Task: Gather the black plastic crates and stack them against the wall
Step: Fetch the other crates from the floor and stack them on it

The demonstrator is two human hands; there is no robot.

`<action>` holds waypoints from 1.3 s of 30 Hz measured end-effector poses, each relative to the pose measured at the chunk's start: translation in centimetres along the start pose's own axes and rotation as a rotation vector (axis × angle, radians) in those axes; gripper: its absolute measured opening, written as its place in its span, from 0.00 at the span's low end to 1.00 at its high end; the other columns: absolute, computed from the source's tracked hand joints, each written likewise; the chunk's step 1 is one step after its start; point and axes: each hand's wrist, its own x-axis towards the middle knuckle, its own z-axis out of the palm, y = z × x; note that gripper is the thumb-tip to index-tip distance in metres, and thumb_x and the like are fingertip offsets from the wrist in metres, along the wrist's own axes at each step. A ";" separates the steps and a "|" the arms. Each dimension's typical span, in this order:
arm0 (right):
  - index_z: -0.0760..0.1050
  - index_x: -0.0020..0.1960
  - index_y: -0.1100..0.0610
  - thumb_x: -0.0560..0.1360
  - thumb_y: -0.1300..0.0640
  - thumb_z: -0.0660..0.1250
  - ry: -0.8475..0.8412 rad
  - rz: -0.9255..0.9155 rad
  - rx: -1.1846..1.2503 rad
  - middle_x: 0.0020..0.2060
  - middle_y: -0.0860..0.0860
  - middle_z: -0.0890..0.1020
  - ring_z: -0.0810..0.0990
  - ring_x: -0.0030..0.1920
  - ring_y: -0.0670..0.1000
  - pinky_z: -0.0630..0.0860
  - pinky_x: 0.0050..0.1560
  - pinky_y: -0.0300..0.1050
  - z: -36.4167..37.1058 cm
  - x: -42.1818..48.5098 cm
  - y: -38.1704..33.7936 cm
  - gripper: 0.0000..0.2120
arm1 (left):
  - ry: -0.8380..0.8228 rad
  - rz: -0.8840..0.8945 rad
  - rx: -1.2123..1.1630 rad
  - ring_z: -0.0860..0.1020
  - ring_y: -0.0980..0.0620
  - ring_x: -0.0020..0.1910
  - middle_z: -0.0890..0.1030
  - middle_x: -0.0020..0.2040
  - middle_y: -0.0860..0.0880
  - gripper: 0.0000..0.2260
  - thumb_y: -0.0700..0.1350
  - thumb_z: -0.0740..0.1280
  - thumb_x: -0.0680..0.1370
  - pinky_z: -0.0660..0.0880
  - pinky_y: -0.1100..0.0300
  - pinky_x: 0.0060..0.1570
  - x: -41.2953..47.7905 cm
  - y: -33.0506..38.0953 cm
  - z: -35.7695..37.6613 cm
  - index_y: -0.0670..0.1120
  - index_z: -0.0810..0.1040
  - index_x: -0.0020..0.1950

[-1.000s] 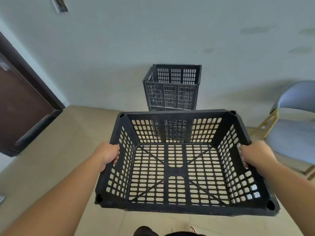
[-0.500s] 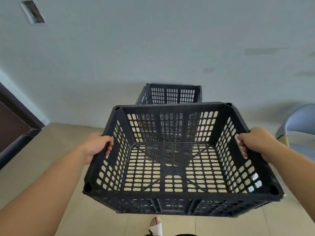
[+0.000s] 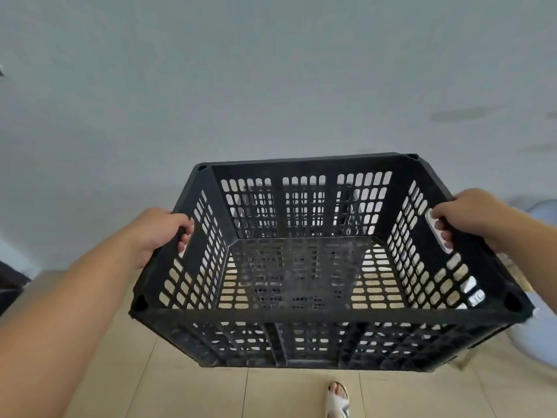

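I hold a black perforated plastic crate (image 3: 313, 312) in the air in front of me, its open top tilted toward me. My left hand (image 3: 156, 230) grips the handle slot in its left wall. On the opposite wall, my right hand (image 3: 470, 218) has its fingers through the handle slot. Behind and under it stands the stack of black crates (image 3: 304, 203), visible only through the holes of the held crate. The stack stands against the pale wall (image 3: 271, 86).
A beige tiled floor (image 3: 187, 387) lies below. My sandalled foot (image 3: 337, 396) shows at the bottom. A blue-grey chair (image 3: 542, 212) stands at the right, close to the crate's right side. A dark door edge (image 3: 9, 285) is at the far left.
I have raised the crate and carried it closer to the wall. It now covers the stack, which stood in full view above its far rim a second ago. Both hands keep their grip.
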 end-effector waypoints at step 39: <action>0.75 0.45 0.70 0.75 0.69 0.61 0.162 -0.003 -0.139 0.38 0.73 0.83 0.81 0.32 0.70 0.82 0.40 0.70 6.9 31.8 -15.3 0.05 | -0.023 0.043 0.163 0.74 0.50 0.30 0.78 0.35 0.44 0.07 0.40 0.63 0.82 0.74 0.58 0.31 34.9 14.6 5.0 0.39 0.78 0.47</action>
